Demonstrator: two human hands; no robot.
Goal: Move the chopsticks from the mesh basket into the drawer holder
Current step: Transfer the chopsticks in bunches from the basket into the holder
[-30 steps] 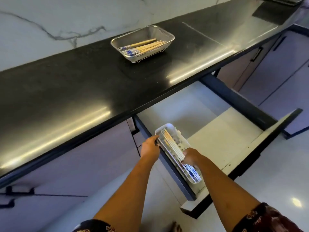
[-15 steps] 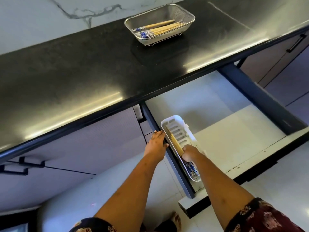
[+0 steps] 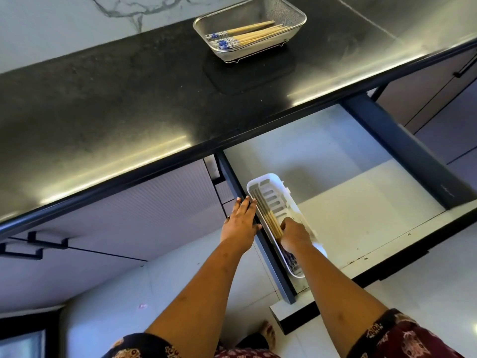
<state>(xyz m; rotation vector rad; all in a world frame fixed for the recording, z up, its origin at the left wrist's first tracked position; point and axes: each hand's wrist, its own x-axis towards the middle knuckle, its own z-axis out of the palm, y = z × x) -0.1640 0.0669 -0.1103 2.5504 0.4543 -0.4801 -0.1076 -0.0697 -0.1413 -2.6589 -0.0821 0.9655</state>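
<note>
Low in the centre, the right hand (image 3: 294,235) is curling its fingers onto a bundle of chopsticks (image 3: 268,218) lying in the white holder (image 3: 277,200) inside the open drawer (image 3: 361,202). The left hand (image 3: 241,223) is resting flat and open on the drawer's dark side rail. At upper centre, more chopsticks are lying in the mesh basket (image 3: 258,51) on the glossy black worktop (image 3: 116,99), below a marble wall (image 3: 77,27).
</note>
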